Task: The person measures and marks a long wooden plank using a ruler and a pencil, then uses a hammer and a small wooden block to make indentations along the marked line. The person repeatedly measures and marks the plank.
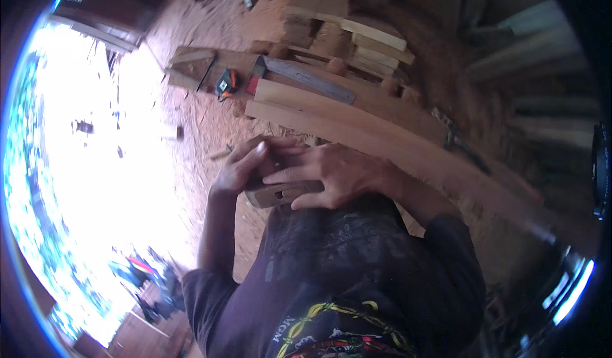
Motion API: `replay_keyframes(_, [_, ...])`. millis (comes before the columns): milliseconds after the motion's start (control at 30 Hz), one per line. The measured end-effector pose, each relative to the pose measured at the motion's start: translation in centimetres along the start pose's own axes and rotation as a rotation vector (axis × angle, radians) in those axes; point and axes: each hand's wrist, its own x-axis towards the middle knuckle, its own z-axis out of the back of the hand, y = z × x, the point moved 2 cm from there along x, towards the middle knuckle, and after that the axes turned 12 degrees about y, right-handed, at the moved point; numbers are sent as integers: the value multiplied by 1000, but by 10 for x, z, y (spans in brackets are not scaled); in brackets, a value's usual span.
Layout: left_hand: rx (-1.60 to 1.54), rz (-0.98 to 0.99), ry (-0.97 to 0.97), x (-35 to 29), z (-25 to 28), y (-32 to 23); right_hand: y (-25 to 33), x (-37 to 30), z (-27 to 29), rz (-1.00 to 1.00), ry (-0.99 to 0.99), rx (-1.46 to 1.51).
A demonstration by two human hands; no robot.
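Observation:
Close to my body I hold a wooden hand plane (266, 197), a block with a dark hole in its near side. My left hand (234, 170) closes round its left end, thumb raised on top. Across its top and right side lies my right hand (341, 174), fingers bent over it. Both hands hide much of the block, so its blade does not show. Just beyond them lies a long planed board (357, 127) on the workbench. A try square (309, 79) with a metal blade and an orange-and-black tape measure (226, 84) lie behind the board's left end.
A rough workbench plank (239, 62) runs from the upper left toward the right. Behind it are stacked timber offcuts (376, 46). A dark metal tool, perhaps a clamp (468, 151), rests at the right. A motorcycle (146, 272) stands at the lower left, beside bright daylight.

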Motion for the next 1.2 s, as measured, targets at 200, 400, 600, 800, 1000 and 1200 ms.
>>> replay_keyframes(200, [-346, -562, -699, -60, -64, 111, -156, 17, 90, -295, -421, -199])
replay_keyframes(400, [-711, -610, -1227, -67, -133, 204, -279, 54, 69, -254, -383, -636])
replay_keyframes(600, [-809, -647, -1343, -56, -170, 251, -297, 64, 86, -358, -353, -580])
replay_keyframes(800, [-679, -570, -1508, -55, -178, 257, -295, 85, 107, -285, -424, -231])
replay_keyframes(1000, [-466, -615, -1485, -62, -187, 273, -226, 42, 113, -272, -590, 218])
replay_keyframes(1200, [-347, -457, -1321, -53, -144, 286, -106, -106, 53, 28, -972, 176])
